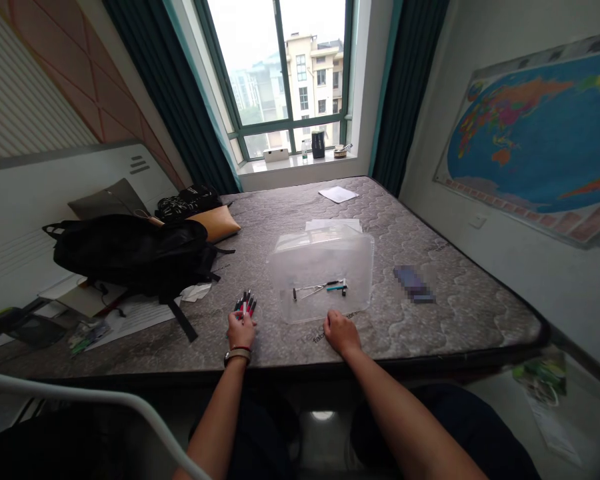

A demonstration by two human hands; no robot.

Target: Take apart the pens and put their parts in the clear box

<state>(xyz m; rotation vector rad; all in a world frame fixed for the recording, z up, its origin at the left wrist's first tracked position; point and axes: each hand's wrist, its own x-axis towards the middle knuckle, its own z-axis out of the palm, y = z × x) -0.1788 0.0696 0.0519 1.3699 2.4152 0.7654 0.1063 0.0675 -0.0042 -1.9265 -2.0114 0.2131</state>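
Observation:
At the near edge of the mattress, my left hand is closed at a small bunch of pens. Black, red and white parts of the pens stick out beyond my fingers; how many are gripped I cannot tell. To the right is a clear plastic box. Inside it or seen through its wall are a thin metal tool that looks like a drawing compass, a blue item and small black pieces. My right hand rests curled on the mattress by the box's near edge, with nothing visible in it.
The quilted mattress carries a black backpack, a tan pouch and papers. A blurred dark flat item lies right of the box. A white curved bar crosses the lower left.

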